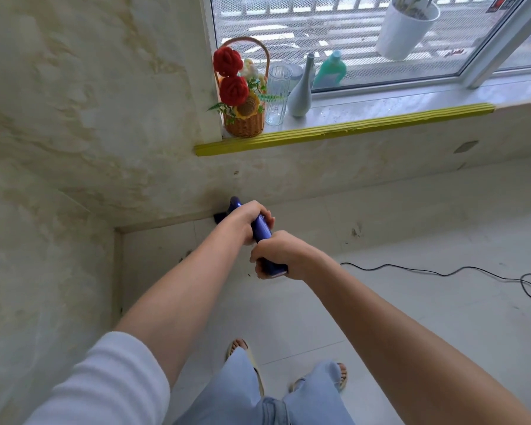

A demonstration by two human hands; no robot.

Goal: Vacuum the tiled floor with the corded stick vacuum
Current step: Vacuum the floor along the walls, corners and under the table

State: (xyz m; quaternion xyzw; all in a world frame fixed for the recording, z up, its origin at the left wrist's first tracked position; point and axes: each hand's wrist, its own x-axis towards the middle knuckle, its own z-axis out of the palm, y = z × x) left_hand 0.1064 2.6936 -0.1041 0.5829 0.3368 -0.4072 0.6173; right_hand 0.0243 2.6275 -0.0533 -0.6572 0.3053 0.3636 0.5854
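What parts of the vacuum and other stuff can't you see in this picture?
Head view:
- Vacuum: most of its blue body is hidden by the left hand and right hand; only a dark bit of the floor head shows past them.
- Cord: runs off the right edge, so no plug or socket shows.
- Green bottle: label too blurred to read.
- White plant pot: plant cut off by the top edge.

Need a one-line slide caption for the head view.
Both hands, left ahead of right, grip the blue vacuum, its head at the wall base below the sill; cord trails right.
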